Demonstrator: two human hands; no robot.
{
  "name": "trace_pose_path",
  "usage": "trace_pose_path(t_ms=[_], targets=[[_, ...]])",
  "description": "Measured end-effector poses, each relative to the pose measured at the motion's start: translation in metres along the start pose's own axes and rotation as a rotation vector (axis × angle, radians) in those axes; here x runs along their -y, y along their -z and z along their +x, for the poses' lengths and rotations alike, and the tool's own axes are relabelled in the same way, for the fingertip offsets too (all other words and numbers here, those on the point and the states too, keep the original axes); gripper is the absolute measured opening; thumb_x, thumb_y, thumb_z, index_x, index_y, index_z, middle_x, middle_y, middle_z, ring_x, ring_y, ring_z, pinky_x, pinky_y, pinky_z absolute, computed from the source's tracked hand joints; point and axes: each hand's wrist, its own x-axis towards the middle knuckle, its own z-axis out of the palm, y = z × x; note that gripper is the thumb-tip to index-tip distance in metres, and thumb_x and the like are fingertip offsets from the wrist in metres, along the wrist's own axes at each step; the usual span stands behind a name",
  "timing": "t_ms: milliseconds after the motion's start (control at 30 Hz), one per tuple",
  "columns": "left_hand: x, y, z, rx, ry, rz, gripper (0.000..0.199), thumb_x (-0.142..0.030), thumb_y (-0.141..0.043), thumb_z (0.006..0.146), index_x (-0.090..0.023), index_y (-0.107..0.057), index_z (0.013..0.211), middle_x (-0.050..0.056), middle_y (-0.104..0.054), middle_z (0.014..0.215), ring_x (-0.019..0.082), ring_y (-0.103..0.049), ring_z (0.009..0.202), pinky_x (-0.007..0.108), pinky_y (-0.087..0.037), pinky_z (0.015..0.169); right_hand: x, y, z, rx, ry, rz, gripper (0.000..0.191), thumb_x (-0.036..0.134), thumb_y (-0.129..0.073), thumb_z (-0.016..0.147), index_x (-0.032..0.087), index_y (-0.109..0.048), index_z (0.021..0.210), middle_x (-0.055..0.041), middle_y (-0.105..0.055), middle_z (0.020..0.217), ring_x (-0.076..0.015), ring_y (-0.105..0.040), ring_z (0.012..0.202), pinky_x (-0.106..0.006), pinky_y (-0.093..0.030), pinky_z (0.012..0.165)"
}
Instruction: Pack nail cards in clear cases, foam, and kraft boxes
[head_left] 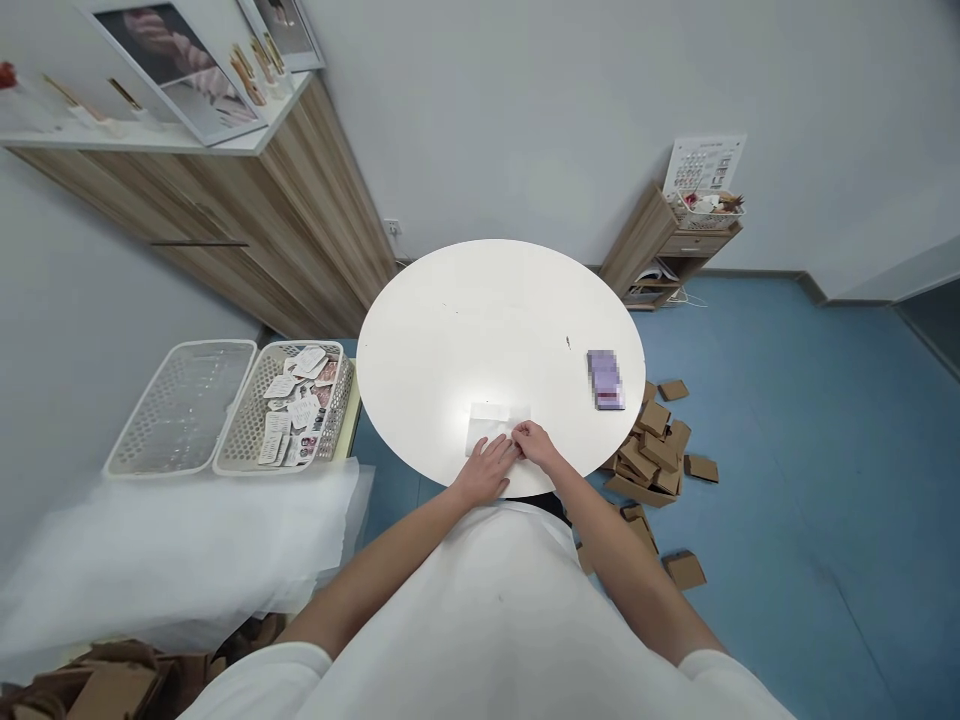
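A thin, whitish, partly see-through sheet [484, 422] lies on the white round table [495, 310] near its front edge. My left hand [486, 470] rests flat on the sheet's lower part, fingers stretched out. Right beside those fingertips, my right hand [532, 441] is closed in a pinch at the right side of the sheet. The fingers hide exactly which bit of it they grip. Whether the sheet is a flat bag or plain paper cannot be made out.
A blurred purple phone-sized object [605, 380] lies at the table's right. Left of the table stand a white basket [345, 400] of small cards and another white basket [180, 345], with white sheeting [225, 530] in front. Brown cardboard boxes [652, 450] are heaped on the floor right.
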Motion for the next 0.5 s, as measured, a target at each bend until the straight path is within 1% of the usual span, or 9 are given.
trace_pose_path(t_ms=[33, 100, 200, 267, 367, 433, 467, 500], targets=[[0.001, -0.001, 0.001, 0.012, 0.002, 0.008, 0.057, -0.025, -0.046, 0.075, -0.022, -0.03, 0.129, 0.009, -0.039, 0.131, 0.025, -0.022, 0.128, 0.043, -0.013, 0.102, -0.002, 0.002, -0.001, -0.012, 0.01, -0.017, 0.015, 0.025, -0.045, 0.075, 0.018, -0.051, 0.086, 0.0019, -0.057, 0.066, -0.011, -0.055, 0.055, -0.025, -0.045, 0.055], [0.003, -0.003, 0.002, 0.031, 0.001, 0.02, 0.057, -0.024, -0.046, 0.075, -0.021, -0.03, 0.129, 0.01, -0.04, 0.13, 0.025, -0.023, 0.127, 0.044, -0.014, 0.101, -0.005, 0.006, -0.005, -0.085, 0.066, -0.121, 0.022, 0.024, -0.044, 0.075, 0.019, -0.05, 0.095, 0.002, -0.056, 0.068, -0.0123, -0.055, 0.061, -0.027, -0.045, 0.061], [0.006, -0.004, 0.003, 0.051, -0.019, 0.022, 0.055, -0.023, -0.047, 0.074, -0.02, -0.033, 0.127, 0.01, -0.039, 0.131, 0.026, -0.023, 0.127, 0.043, -0.017, 0.1, -0.008, 0.006, -0.014, -0.211, 0.221, -0.419, 0.033, 0.023, -0.042, 0.078, 0.02, -0.046, 0.11, -0.0025, -0.054, 0.086, -0.0146, -0.054, 0.075, -0.028, -0.043, 0.068], [0.008, -0.003, 0.002, 0.057, -0.018, 0.01, 0.056, -0.022, -0.049, 0.073, -0.021, -0.033, 0.127, 0.01, -0.039, 0.131, 0.025, -0.024, 0.127, 0.042, -0.018, 0.1, -0.008, 0.004, -0.018, -0.201, 0.27, -0.592, 0.04, 0.023, -0.042, 0.079, 0.023, -0.04, 0.119, -0.0057, -0.05, 0.098, -0.0157, -0.053, 0.078, -0.027, -0.041, 0.065], [0.008, -0.004, -0.006, 0.046, 0.001, -0.033, 0.055, -0.021, -0.05, 0.073, -0.022, -0.036, 0.126, 0.01, -0.039, 0.131, 0.025, -0.025, 0.126, 0.041, -0.02, 0.1, -0.004, -0.003, -0.019, -0.139, 0.23, -0.716, 0.045, 0.024, -0.041, 0.081, 0.026, -0.035, 0.126, -0.0072, -0.044, 0.103, -0.0152, -0.053, 0.074, -0.025, -0.039, 0.058], [0.01, -0.007, -0.017, 0.008, 0.065, -0.083, 0.053, -0.022, -0.05, 0.073, -0.023, -0.037, 0.124, 0.01, -0.037, 0.132, 0.025, -0.026, 0.126, 0.041, -0.023, 0.099, -0.002, -0.008, -0.019, -0.13, 0.2, -0.725, 0.045, 0.024, -0.039, 0.082, 0.026, -0.034, 0.127, -0.0075, -0.042, 0.104, -0.0141, -0.052, 0.072, -0.024, -0.039, 0.058], [0.011, -0.009, -0.024, -0.026, 0.147, -0.111, 0.052, -0.024, -0.05, 0.074, -0.022, -0.037, 0.125, 0.011, -0.035, 0.134, 0.026, -0.027, 0.125, 0.042, -0.025, 0.098, -0.002, -0.01, -0.019, -0.127, 0.197, -0.717, 0.045, 0.023, -0.038, 0.083, 0.025, -0.033, 0.127, -0.0077, -0.041, 0.104, -0.0136, -0.052, 0.072, -0.024, -0.039, 0.06], [0.012, -0.012, -0.03, -0.066, 0.26, -0.142, 0.053, -0.026, -0.049, 0.075, -0.022, -0.035, 0.126, 0.012, -0.032, 0.135, 0.027, -0.027, 0.125, 0.043, -0.027, 0.096, -0.002, -0.012, -0.019, -0.122, 0.2, -0.706, 0.045, 0.023, -0.038, 0.083, 0.024, -0.033, 0.128, -0.0079, -0.04, 0.105, -0.0133, -0.052, 0.072, -0.024, -0.04, 0.061]])
